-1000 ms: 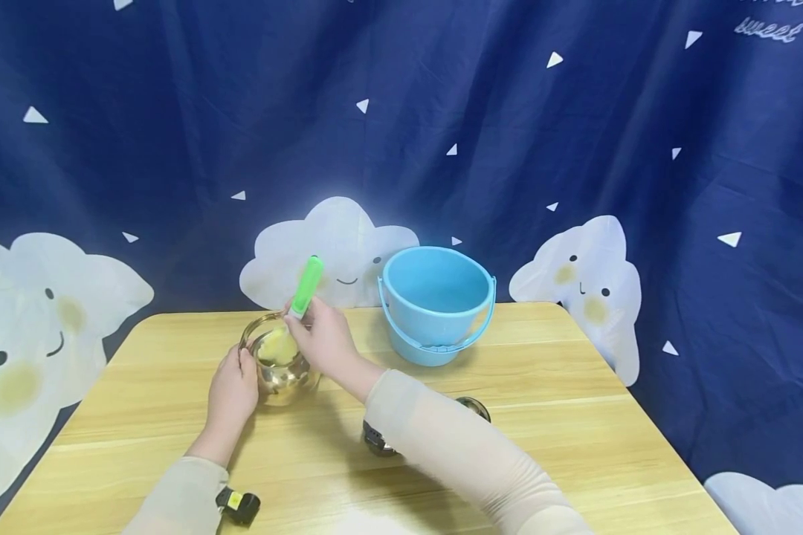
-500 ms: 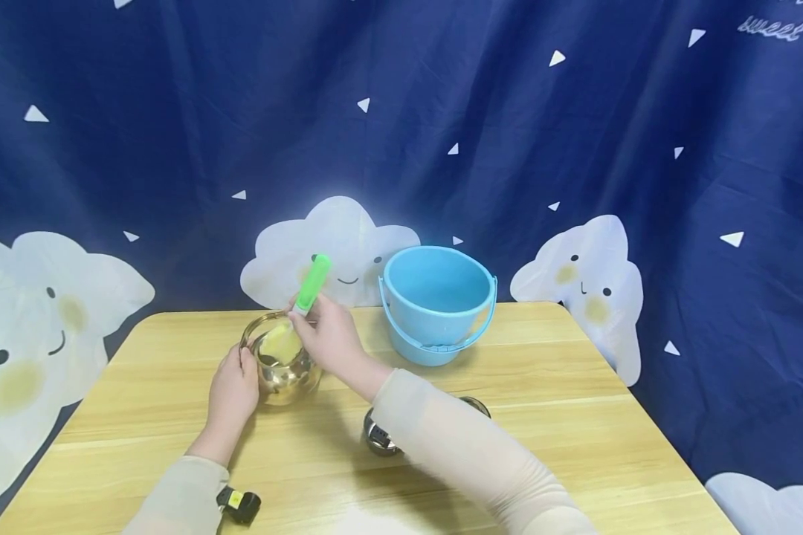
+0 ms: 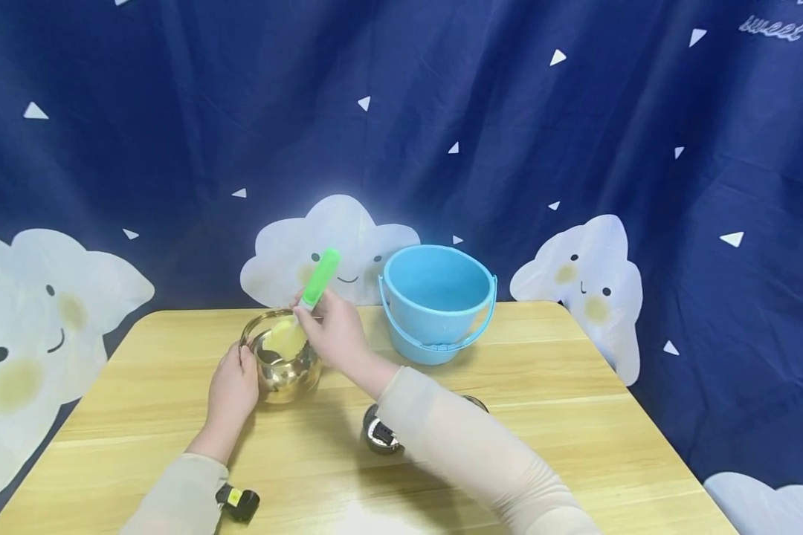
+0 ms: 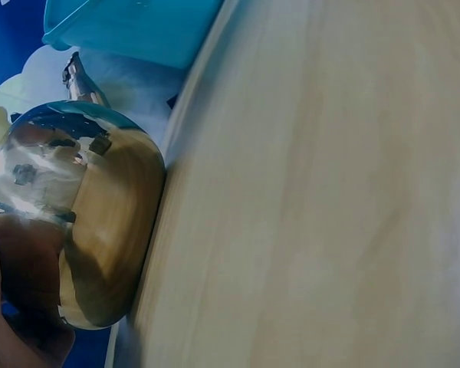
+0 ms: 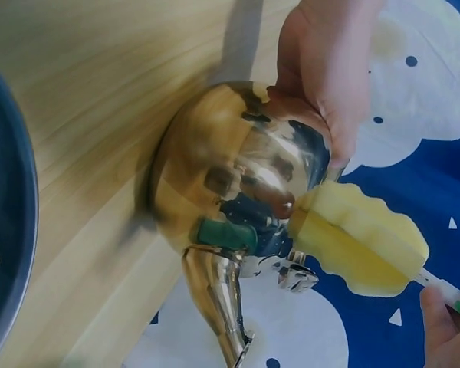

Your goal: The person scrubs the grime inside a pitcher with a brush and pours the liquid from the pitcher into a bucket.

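Observation:
In the head view my left hand [image 3: 233, 390] grips the side of a shiny gold-toned teapot [image 3: 288, 380] by its hoop handle. The pot fills the left of the left wrist view. My right hand [image 3: 337, 331] pinches a sponge brush [image 3: 321, 276] near the base of its green handle. In the right wrist view the brush's yellow sponge head [image 5: 360, 238] sits at the pot's mouth, its tip at the rim and most of it outside. The spout [image 5: 218, 299] points away from my left hand. The inside of the pot is mostly hidden.
A light blue bucket [image 3: 435, 327] with its handle down stands at the back of the wooden table [image 3: 562, 446]. Shiny dark round pieces [image 3: 378, 431] lie partly under my right forearm. In the right wrist view, a dark rounded piece with holes [image 5: 4, 222] shows at the left edge.
The sponge brush has risen a little up and to the right, with my right hand moving along. My left hand and the teapot have stayed in place.

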A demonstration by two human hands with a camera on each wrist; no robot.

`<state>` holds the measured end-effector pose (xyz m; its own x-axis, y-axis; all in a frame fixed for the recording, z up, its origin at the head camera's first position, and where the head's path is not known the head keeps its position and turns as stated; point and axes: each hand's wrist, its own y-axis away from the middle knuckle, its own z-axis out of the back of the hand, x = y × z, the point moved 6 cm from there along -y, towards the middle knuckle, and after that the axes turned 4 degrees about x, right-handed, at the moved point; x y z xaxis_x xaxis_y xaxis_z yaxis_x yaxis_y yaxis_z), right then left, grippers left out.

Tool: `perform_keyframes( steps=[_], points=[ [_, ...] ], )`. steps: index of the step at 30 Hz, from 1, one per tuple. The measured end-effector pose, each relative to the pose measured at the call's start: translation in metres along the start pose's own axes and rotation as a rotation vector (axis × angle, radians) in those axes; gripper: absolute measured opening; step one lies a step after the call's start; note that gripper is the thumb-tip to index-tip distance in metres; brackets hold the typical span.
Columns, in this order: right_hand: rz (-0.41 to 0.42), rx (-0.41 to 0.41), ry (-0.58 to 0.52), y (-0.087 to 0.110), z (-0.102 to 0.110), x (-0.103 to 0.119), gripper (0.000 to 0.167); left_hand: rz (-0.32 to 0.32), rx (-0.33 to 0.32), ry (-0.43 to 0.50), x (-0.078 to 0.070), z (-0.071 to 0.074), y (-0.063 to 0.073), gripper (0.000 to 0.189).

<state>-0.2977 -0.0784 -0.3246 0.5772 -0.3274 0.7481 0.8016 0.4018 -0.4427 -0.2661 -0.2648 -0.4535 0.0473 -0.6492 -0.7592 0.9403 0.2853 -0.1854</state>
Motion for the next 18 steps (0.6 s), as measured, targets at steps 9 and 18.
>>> perform_keyframes(
  steps=[9, 18],
  points=[
    [0.016, -0.011, -0.027, 0.001, 0.006, 0.002, 0.01, 0.009, 0.01, -0.012, -0.003, 0.001, 0.0, 0.057],
    [0.011, -0.012, -0.037, 0.001, 0.011, 0.003, 0.009, 0.013, 0.023, -0.003, -0.003, -0.001, 0.0, 0.058]
  ],
)
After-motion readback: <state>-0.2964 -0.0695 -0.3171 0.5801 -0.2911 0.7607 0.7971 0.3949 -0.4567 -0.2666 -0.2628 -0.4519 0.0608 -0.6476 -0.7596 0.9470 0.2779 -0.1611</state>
